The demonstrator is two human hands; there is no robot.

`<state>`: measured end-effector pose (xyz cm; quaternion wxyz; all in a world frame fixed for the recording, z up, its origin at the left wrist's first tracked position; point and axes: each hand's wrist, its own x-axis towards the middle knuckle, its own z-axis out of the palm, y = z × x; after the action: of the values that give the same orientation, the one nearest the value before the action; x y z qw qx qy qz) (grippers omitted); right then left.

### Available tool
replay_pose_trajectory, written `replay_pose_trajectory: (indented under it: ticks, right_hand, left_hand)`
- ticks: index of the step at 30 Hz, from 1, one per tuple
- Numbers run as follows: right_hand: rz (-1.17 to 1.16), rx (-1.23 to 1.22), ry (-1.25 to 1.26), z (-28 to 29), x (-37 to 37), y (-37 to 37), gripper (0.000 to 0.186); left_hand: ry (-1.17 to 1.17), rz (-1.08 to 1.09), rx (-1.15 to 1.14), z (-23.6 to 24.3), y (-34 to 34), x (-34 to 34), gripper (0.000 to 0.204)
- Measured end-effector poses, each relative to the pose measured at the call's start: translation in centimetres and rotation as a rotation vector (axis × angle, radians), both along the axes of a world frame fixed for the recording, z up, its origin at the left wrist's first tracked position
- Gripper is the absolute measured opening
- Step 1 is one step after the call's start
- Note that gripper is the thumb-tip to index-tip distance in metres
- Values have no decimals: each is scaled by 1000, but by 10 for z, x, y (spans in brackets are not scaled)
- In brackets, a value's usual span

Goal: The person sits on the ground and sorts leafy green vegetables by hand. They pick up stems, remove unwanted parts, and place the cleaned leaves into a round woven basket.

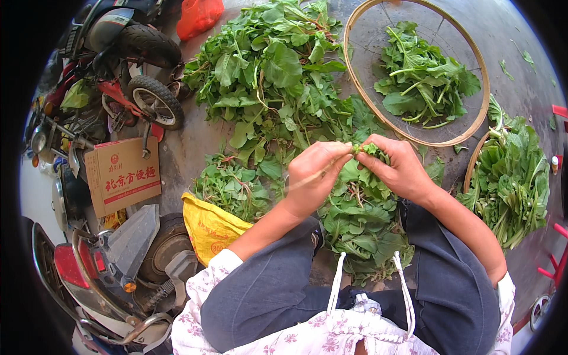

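Greens (357, 149), pinched, 2 hands (405, 170) (bare)

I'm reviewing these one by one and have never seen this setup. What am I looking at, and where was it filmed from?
There is no machine: these are a person's bare left hand and right hand. The single picture comes from a wide fisheye camera on their head, looking down, so straight edges bend. On the floor lie a large heap of leafy greens and a round wooden-rimmed tray with more greens. Both hands pinch a small green piece.
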<state>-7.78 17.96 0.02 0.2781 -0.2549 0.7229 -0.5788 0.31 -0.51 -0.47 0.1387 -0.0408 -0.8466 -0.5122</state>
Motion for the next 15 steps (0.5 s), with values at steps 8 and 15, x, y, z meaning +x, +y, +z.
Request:
replay_pose_trajectory:
  ticks: [8,15]
  right_hand:
    - [81,187,-119,-6,2,8,18]
    - [171,13,-65,5,3,7,17]
  left_hand:
    - [292,-113,-363,-20,-1,5,25]
    - [79,-109,-195,-27,-1,7,17]
